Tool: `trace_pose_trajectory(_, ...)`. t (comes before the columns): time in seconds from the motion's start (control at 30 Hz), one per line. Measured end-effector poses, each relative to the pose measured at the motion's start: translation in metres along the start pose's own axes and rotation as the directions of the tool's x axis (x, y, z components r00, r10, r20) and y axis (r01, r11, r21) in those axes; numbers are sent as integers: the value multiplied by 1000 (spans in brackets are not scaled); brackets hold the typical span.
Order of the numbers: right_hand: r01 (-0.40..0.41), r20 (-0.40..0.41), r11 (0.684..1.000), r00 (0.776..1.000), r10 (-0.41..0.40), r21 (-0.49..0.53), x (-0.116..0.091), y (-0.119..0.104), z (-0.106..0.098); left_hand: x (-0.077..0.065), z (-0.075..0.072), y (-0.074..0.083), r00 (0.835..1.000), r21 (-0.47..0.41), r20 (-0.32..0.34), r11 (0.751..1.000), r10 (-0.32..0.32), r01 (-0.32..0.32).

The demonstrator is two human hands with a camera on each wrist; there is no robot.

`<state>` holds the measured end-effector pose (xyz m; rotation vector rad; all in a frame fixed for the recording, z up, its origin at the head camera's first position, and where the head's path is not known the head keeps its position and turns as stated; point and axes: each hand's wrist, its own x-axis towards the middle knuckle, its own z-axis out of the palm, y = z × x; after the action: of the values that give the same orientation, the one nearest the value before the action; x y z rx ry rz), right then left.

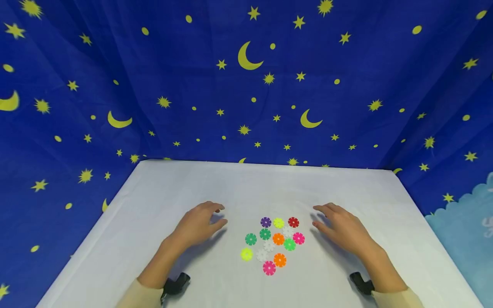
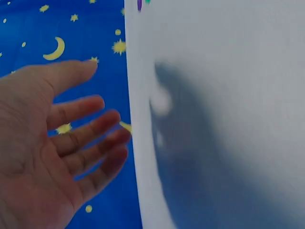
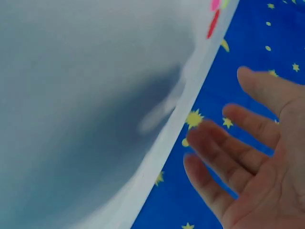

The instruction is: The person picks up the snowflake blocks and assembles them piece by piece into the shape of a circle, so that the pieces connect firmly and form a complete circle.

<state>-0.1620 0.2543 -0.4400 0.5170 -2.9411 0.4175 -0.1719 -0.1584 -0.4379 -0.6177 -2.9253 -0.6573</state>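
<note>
A loose cluster of small notched plastic discs lies flat between the two hands on the white table. Its far row holds a purple disc (image 1: 265,222), a yellow disc (image 1: 279,223) and a red disc (image 1: 293,222). Green, orange, white and pink discs spread nearer, with a pink disc (image 1: 269,268) closest to the person. Left of the cluster, the left hand (image 1: 198,224) hovers over the table with relaxed, slightly bent fingers and holds nothing. Opposite it, the right hand (image 1: 343,226) hovers likewise, nearest the red and pink discs. Both wrist views show bare palms.
The white tabletop (image 1: 185,184) ends at a blue curtain (image 1: 208,85) with yellow moons and stars at the back and sides. A light blue cloud-shaped patch (image 1: 462,222) hangs at the right. Black straps with small devices sit on both wrists.
</note>
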Motion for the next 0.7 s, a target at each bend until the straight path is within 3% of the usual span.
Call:
trace_pose_trajectory(0.13,16,44,996,999,-20,91,9,-7,5,8,12,11,998,-97,57,995,34,-29)
trace_pose_trajectory(0.37,-13,99,987,995,-3,160,19,-16,16,16,28,28,992,-59,108,996,67,-61)
trace_pose_trajectory(0.53,-5,134,982,991,-20,189,27,-23,21,22,38,36,974,-105,182,988,132,-114)
trace_pose_trajectory(0.7,-24,175,979,984,-12,201,30,-30,28,21,44,39,958,-145,248,983,144,-111)
